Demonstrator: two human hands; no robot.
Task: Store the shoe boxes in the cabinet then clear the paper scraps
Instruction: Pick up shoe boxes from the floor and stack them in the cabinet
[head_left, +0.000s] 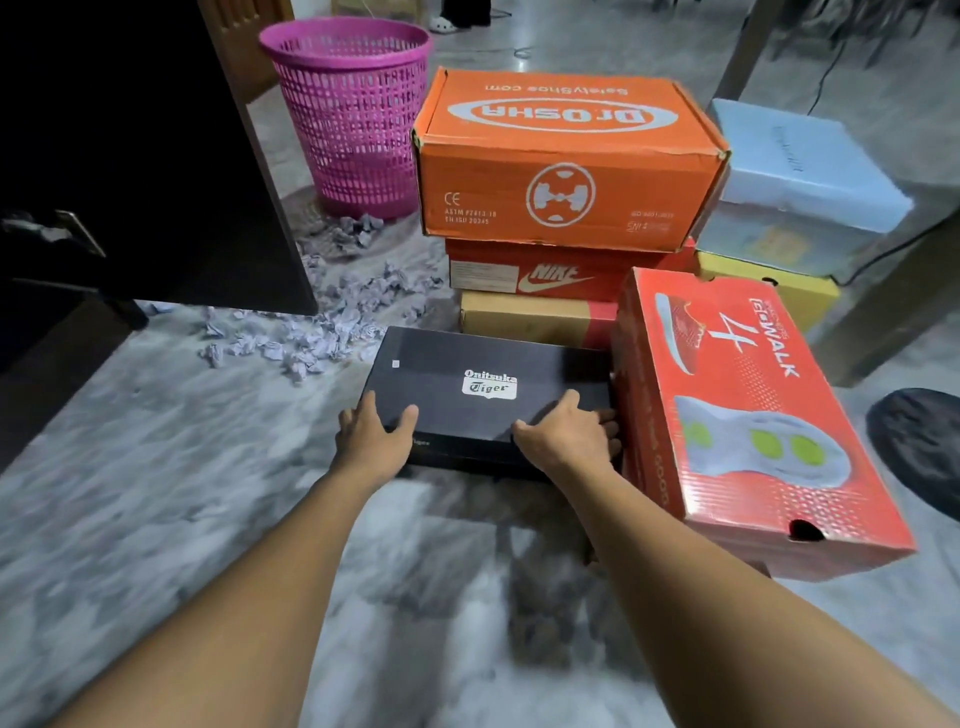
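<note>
A grey marbled floor (156, 467) fills the near part of the scene. At the far left stands a dark cabinet (130, 156), its interior too dark to read.

Right of centre rises a stack of shoe boxes: an orange Dr.Osha box (566, 156) on top, a red Nike box (561, 273) under it, and a brown cardboard box (530, 317) at the bottom. To the near right, a red Go Walk box (743, 405) lies tilted, with its left side just beside the black box. Behind it to the far right, a pale blue box (800, 182) sits on a yellow box (769, 291).

At far centre-left stands a pink mesh wastebasket (353, 114), upright. Crumpled paper scraps (322, 322) are strewn over the floor from the basket's foot toward the near left, between the cabinet and the black box.

In the middle, in front of the stack, lies a black Onitsuka Tiger box (483, 389), flat on the floor with its lid on. Both hands grip its near end. The left hand (371, 431) clasps the near left corner, thumb on the lid and fingers curled over the left edge. The right hand (566, 434) holds the near right corner, thumb across the lid and fingers wrapped down the right side, in the gap by the Go Walk box.
</note>
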